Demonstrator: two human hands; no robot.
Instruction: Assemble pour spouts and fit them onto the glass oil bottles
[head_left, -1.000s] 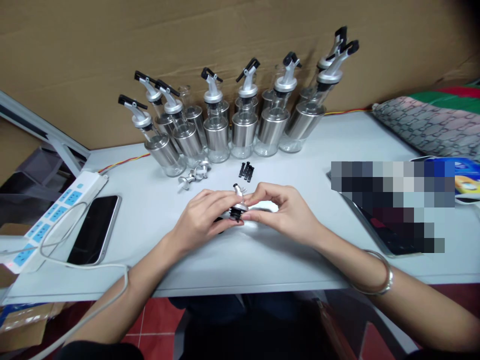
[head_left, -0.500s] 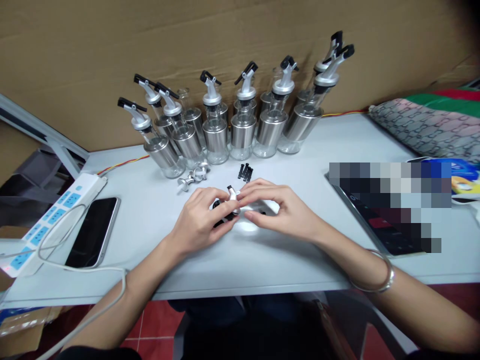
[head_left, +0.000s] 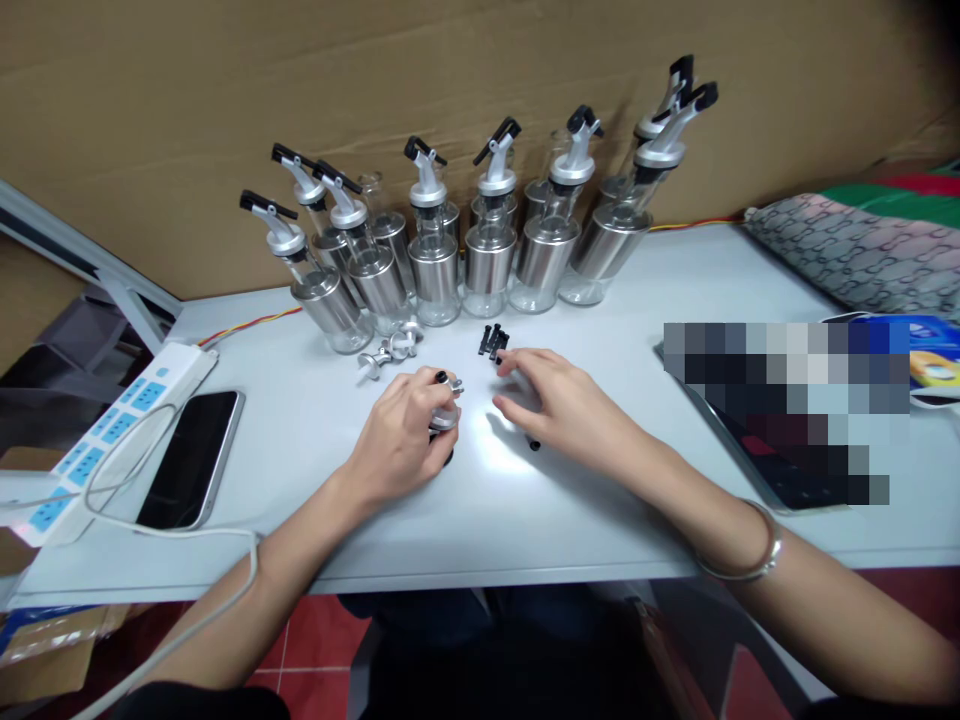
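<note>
My left hand [head_left: 401, 430] is closed around a silver pourer spout [head_left: 448, 412] with a black tip, partly covered by the fingers. To its right, my right hand [head_left: 551, 395] hovers with thumb and fingers apart and nothing between them. Its fingertips reach close to a small pile of black lever pieces [head_left: 495, 342]; whether they touch it I cannot tell. A small black piece [head_left: 534, 444] lies under the right hand. Several loose silver spouts [head_left: 391, 346] rest on the table beyond my left hand.
Several glass bottles with steel sleeves [head_left: 437, 270] stand along the cardboard back wall, many topped with pourers. At left lie a phone [head_left: 191, 460], a power strip [head_left: 112, 440] and a white cable [head_left: 176, 535]. A dark tablet-like device [head_left: 750, 450], partly pixelated, and a patterned cushion [head_left: 862, 245] are at right.
My right hand has let go of the spout and moved away toward the black pieces, its fingers spreading. My left hand keeps the spout, now tilted and a little further left.
</note>
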